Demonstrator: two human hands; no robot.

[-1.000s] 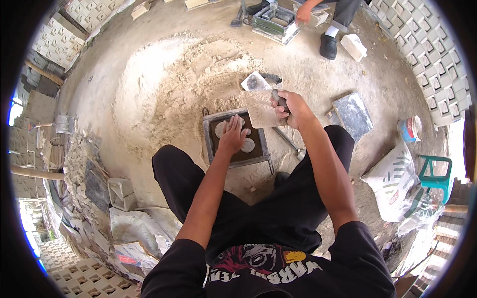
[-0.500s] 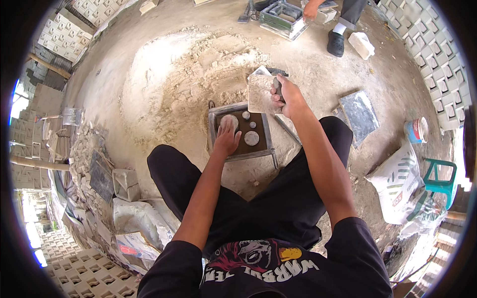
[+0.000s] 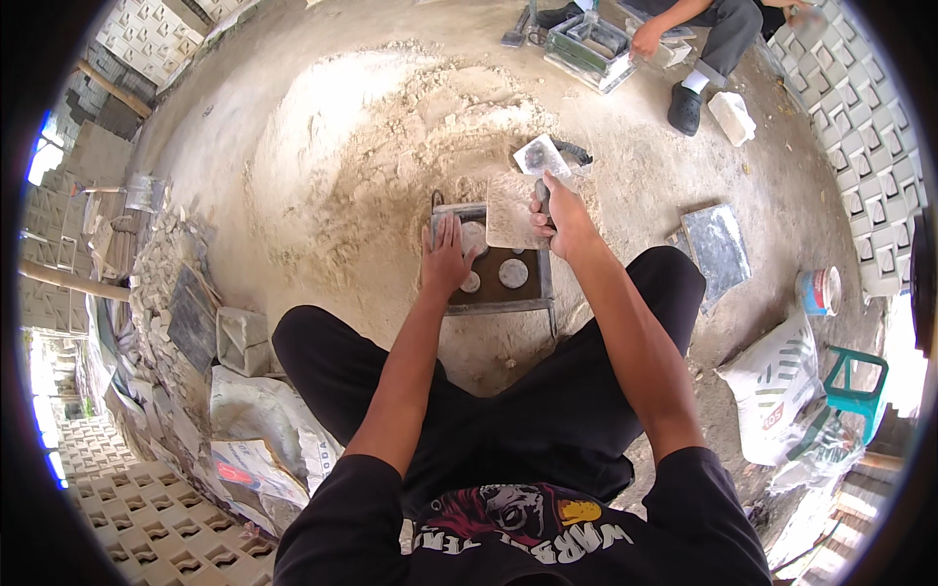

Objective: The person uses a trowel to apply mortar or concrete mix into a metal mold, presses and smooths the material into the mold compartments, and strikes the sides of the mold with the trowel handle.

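A rectangular metal mould (image 3: 500, 307) lies on the ground between my knees, with a brown surface inside it. Several pale round discs sit in it, among them one plain disc (image 3: 513, 273) near the middle. My left hand (image 3: 449, 256) lies over the mould's left side, fingers stretched out, beside a larger disc (image 3: 474, 236) it partly hides. In my right hand (image 3: 564, 217) is the dark handle of a rectangular plastering trowel (image 3: 510, 213). Its dusty blade hangs over the mould's far right part and hides what is under it.
Beyond the mould spreads a heap of pale powder (image 3: 391, 146). A small white plate (image 3: 540, 155) lies just past the trowel. Right: a dark board (image 3: 716, 252), a bucket (image 3: 819, 291), a sack (image 3: 777, 381) and a green stool (image 3: 856, 391). Another person's hand (image 3: 646, 41) touches a second mould (image 3: 586, 54).
My left hand has slid off the large disc toward the mould's left side. The trowel has come nearer and farther left over the mould. The whole view has shifted a little.
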